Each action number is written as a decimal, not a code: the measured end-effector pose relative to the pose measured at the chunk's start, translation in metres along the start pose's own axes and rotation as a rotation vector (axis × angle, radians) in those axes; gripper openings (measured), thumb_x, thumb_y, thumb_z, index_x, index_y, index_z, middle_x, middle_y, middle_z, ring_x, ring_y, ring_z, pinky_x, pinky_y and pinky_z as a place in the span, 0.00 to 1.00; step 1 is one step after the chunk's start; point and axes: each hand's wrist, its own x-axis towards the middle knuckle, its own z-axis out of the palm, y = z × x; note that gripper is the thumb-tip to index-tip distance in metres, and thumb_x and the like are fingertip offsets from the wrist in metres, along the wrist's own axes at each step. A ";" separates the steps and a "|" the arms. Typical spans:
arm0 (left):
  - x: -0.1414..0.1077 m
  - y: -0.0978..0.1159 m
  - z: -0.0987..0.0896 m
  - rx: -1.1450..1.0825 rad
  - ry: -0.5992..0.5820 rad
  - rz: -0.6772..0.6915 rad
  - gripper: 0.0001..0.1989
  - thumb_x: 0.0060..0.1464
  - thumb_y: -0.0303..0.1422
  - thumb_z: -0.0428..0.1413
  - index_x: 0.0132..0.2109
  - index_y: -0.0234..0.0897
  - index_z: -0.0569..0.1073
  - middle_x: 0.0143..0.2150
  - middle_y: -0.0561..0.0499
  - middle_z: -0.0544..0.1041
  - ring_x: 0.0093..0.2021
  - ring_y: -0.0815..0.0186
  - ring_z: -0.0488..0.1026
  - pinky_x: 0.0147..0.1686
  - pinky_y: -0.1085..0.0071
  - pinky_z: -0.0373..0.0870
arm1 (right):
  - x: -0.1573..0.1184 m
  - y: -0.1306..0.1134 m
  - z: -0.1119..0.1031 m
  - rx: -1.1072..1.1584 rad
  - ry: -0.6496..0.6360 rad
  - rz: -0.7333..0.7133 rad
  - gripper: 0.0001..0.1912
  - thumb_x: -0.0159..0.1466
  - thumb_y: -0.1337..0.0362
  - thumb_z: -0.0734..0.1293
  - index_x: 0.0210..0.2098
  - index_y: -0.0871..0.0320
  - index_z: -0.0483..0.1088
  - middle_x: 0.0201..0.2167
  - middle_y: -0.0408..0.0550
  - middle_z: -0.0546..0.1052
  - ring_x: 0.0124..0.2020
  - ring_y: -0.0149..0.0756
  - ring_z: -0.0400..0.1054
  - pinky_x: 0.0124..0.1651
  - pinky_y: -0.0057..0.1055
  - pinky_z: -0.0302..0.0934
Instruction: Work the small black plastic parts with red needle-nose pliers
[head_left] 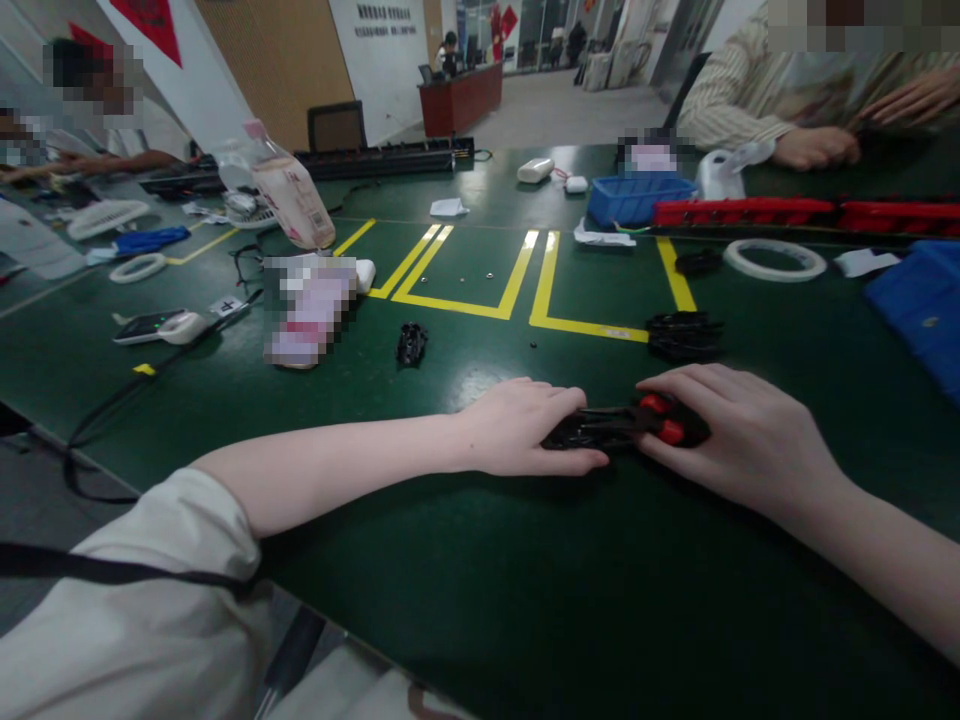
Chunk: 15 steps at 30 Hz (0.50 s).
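Note:
Low over the green table, my left hand is closed around the left end of a black slatted plastic part. My right hand is closed on a dark piece with two red bits, which meets the right end of the slatted part. Whether the two are joined, I cannot tell. Beyond my right hand lies a bundle of black slatted parts. A small black part rests farther left, and a tiny dark piece lies between them.
Yellow tape marks boxes on the table. A phone, a bottle and a cable are on the left. Blue bins, red strips and a tape roll stand right. A person sits opposite.

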 end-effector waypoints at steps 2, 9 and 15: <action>0.000 0.000 -0.001 -0.004 0.000 -0.008 0.20 0.61 0.52 0.49 0.37 0.38 0.64 0.32 0.50 0.74 0.31 0.61 0.72 0.29 0.68 0.61 | 0.000 0.000 0.000 -0.031 -0.003 -0.003 0.15 0.63 0.57 0.63 0.44 0.59 0.68 0.40 0.62 0.76 0.40 0.57 0.72 0.36 0.52 0.69; -0.001 0.002 -0.002 0.014 -0.020 -0.012 0.20 0.62 0.51 0.48 0.40 0.37 0.64 0.34 0.50 0.74 0.33 0.61 0.72 0.32 0.68 0.62 | -0.002 0.008 -0.007 0.114 -0.047 -0.043 0.24 0.60 0.49 0.67 0.49 0.59 0.69 0.45 0.57 0.76 0.48 0.54 0.71 0.48 0.52 0.67; -0.002 0.001 0.000 -0.008 -0.010 -0.013 0.20 0.63 0.52 0.47 0.40 0.38 0.63 0.33 0.50 0.73 0.31 0.62 0.70 0.31 0.68 0.61 | -0.016 0.025 -0.010 0.189 -0.195 0.032 0.33 0.62 0.48 0.67 0.62 0.56 0.60 0.57 0.59 0.69 0.56 0.53 0.67 0.52 0.51 0.66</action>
